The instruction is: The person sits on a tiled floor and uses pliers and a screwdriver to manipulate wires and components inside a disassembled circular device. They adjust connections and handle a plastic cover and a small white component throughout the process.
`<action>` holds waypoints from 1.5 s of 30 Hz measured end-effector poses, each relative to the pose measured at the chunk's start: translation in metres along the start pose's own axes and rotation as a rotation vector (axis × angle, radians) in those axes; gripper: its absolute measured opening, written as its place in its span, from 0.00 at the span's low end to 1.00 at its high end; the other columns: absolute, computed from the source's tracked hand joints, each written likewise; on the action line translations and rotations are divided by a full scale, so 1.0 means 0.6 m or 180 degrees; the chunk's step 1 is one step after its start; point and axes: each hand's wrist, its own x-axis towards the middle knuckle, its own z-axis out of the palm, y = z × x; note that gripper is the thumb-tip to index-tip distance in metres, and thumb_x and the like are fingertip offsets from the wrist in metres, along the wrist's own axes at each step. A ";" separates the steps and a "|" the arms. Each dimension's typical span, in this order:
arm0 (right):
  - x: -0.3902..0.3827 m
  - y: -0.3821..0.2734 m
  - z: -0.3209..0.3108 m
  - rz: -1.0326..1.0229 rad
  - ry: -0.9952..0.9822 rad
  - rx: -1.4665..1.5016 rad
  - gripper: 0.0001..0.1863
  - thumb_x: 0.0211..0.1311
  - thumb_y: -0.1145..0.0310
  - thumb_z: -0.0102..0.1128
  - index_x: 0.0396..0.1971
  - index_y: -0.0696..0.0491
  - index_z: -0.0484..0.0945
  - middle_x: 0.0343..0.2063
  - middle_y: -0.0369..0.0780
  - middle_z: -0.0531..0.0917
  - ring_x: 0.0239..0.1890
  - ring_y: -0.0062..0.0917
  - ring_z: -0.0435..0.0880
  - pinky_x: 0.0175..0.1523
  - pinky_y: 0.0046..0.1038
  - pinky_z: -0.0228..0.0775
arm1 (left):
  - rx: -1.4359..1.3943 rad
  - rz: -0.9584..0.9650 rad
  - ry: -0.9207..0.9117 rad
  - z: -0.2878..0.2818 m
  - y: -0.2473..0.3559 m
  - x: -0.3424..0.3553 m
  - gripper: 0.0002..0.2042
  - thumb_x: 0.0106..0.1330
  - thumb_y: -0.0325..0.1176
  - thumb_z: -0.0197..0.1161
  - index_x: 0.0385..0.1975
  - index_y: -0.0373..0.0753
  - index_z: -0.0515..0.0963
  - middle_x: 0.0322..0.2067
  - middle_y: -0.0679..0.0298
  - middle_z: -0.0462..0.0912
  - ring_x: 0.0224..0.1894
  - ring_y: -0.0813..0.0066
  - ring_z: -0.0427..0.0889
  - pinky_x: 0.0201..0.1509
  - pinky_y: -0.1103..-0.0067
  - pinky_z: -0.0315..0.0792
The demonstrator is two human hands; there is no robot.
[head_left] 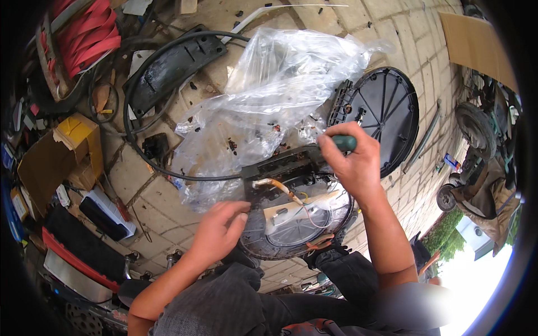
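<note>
My right hand [358,168] is closed around a green-handled tool [344,143], by its handle a screwdriver; its shaft is hidden. It is over the right end of a long black housing [286,162]. This lies across a round dark plastic base [255,238] in front of me. From the housing comes an orange and white wire bundle [280,187], with thin wires hanging over a pale flat strip [302,210]. My left hand [221,227] is at the base's left edge, its fingers apart and holding nothing. Orange-handled pliers [320,242] rest at the base's near edge.
Crumpled clear plastic sheeting [274,84] spreads beyond the housing. A round ribbed black cover [386,117] lies at the right. A thick black cable [128,112] loops out leftward. Cardboard boxes [84,145] and clutter crowd the left; a small wheel [475,130] is far right.
</note>
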 end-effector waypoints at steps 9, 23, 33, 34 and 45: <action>-0.004 0.003 -0.001 -0.0143 0.0121 0.0093 0.09 0.56 0.73 0.72 0.34 0.56 0.80 0.26 0.41 0.84 0.27 0.24 0.83 0.36 0.25 0.75 | -0.0008 -0.0026 -0.0022 -0.001 -0.001 0.000 0.10 0.68 0.25 0.59 0.47 0.32 0.80 0.43 0.55 0.85 0.47 0.62 0.83 0.54 0.71 0.74; -0.075 0.024 -0.071 -0.1885 -0.0128 -0.0542 0.21 0.44 0.82 0.71 0.42 0.59 0.79 0.43 0.49 0.81 0.41 0.41 0.83 0.45 0.36 0.78 | -0.0008 -0.0030 0.0012 0.004 0.003 -0.003 0.10 0.68 0.24 0.59 0.47 0.32 0.80 0.42 0.56 0.85 0.47 0.62 0.83 0.53 0.72 0.75; -0.122 0.074 -0.023 -0.2125 -0.0127 -0.0831 0.25 0.44 0.85 0.67 0.47 0.58 0.79 0.46 0.49 0.78 0.42 0.42 0.80 0.45 0.36 0.75 | 0.0194 0.0241 0.0034 0.019 0.012 -0.011 0.10 0.68 0.25 0.59 0.47 0.33 0.80 0.42 0.57 0.85 0.46 0.63 0.83 0.52 0.71 0.75; -0.126 0.070 -0.021 -0.2113 -0.0072 -0.0790 0.26 0.44 0.85 0.67 0.48 0.58 0.79 0.46 0.48 0.78 0.41 0.42 0.81 0.44 0.36 0.75 | 0.0216 0.0268 0.0053 0.020 0.011 -0.015 0.10 0.68 0.25 0.59 0.47 0.33 0.80 0.42 0.57 0.85 0.46 0.63 0.83 0.52 0.71 0.75; -0.143 0.074 0.003 -0.1689 0.0093 -0.0836 0.20 0.49 0.82 0.65 0.45 0.56 0.80 0.48 0.49 0.77 0.47 0.45 0.80 0.51 0.40 0.75 | 0.0177 0.0276 0.0280 0.022 0.018 -0.053 0.11 0.69 0.28 0.59 0.48 0.33 0.80 0.43 0.55 0.85 0.47 0.62 0.82 0.54 0.71 0.74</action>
